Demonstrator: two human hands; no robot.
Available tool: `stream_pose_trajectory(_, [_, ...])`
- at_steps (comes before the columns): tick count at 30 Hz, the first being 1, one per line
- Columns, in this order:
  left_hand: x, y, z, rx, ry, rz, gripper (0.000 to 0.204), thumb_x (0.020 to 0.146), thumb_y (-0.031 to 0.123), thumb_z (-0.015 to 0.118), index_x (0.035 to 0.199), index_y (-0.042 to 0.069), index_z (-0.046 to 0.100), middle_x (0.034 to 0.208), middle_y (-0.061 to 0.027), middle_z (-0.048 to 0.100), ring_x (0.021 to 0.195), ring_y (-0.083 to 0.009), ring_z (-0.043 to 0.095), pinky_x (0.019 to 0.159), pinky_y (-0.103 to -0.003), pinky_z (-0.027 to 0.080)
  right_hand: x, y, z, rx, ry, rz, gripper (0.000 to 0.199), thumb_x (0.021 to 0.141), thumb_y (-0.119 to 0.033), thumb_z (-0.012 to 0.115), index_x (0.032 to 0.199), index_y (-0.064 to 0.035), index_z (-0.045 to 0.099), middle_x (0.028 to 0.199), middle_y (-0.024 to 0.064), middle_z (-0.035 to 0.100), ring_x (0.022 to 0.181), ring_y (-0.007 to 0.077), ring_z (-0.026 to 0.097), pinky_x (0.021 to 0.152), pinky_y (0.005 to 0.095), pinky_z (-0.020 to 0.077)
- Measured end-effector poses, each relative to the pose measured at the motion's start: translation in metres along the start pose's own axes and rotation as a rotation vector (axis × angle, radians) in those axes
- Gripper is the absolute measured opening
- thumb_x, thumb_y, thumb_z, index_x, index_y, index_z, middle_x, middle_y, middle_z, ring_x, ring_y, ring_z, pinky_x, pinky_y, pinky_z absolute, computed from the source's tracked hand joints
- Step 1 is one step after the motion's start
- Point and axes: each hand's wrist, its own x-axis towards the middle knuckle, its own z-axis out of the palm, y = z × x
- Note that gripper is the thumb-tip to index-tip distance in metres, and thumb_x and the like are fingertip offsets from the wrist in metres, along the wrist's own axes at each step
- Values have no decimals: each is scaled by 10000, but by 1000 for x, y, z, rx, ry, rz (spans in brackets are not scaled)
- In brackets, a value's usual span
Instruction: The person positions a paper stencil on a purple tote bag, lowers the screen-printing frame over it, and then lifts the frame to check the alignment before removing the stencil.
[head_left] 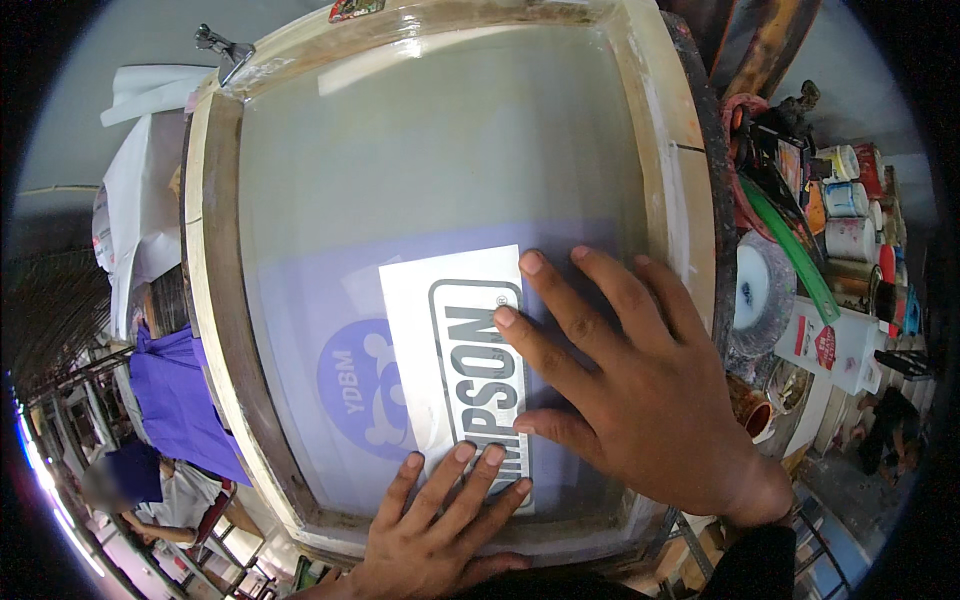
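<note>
A white sheet (pixel 412 335) printed with dark block lettering in a rounded border lies slightly turned on the mesh (pixel 430 150) of a wooden screen-printing frame (pixel 682 210). My left hand (pixel 440 525) rests fingertips on the sheet's lower end, fingers spread. From the right, my right hand (pixel 635 385) lies with its fingers apart along the sheet's right edge, its thumb and forefinger touching the paper. Through the mesh, purple material shows beneath, with a darker round skull emblem (pixel 345 380) left of the sheet, partly covered by it. My palms hide the sheet's lower right part.
A metal clamp (pixel 228 55) sits at the frame's far left corner. Purple cloth (pixel 180 395) hangs at the left, below white paper (pixel 140 200). Along the right stand paint tubs (pixel 848 240), a white jug (pixel 820 345) and a green strip (pixel 790 250). A person (pixel 170 485) is at lower left.
</note>
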Motion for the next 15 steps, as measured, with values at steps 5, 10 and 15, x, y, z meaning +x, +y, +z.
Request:
stream_pose_trajectory(5, [-1, 0, -1, 17, -50, -14, 810, 850, 647, 702, 1546, 257, 561, 1706, -95, 351, 1580, -322, 301, 1265, -587, 249, 1, 0, 1, -22, -16, -2, 649, 1053, -620, 438, 1484, -162, 600, 1638, 142, 431, 1458, 376, 398, 1157, 595, 368])
stream_pose_trajectory(10, [1, 1, -3, -12, -32, -15, 833, 815, 592, 757, 1551, 256, 557, 1710, -93, 344, 1580, -335, 292, 1249, -605, 284, 0, -1, 2, -15, -25, 8, 643, 1060, -611, 436, 1478, -154, 607, 1638, 146, 434, 1468, 373, 390, 1160, 598, 363])
stream_pose_trajectory(15, [1, 1, -6, -17, -48, -17, 838, 807, 585, 764, 1551, 259, 558, 1713, -89, 336, 1582, -332, 286, 1250, -605, 283, 0, -2, 2, 13, -25, 18, 643, 1056, -599, 464, 1481, -139, 606, 1646, 153, 430, 1476, 376, 383, 1166, 601, 356])
